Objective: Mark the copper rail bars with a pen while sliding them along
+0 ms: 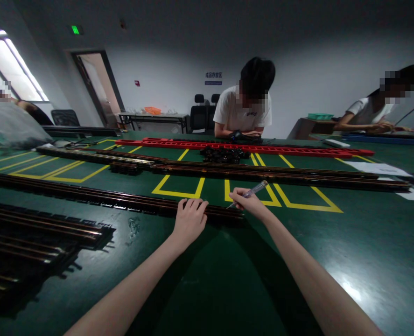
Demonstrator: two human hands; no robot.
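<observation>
Seen from the head camera, a worker's left hand (pixel 189 219) lies on the near end of a long dark rail (pixel 105 198), its grip curled over the top with the fingers close together. Just to its right, the right hand (pixel 250 203) pinches a clear pen (pixel 254 190), tip down at the rail's end and butt tilted up and right. The rail runs leftward across the green desk (pixel 207 280). More dark rails (pixel 263 173) and a red rail (pixel 245 148) lie beyond. Opposite, a person in a white shirt (pixel 243 112) bends over the desk.

Bare forearms; left hand (pixel 189 220), right hand (pixel 249 203) bare.
</observation>
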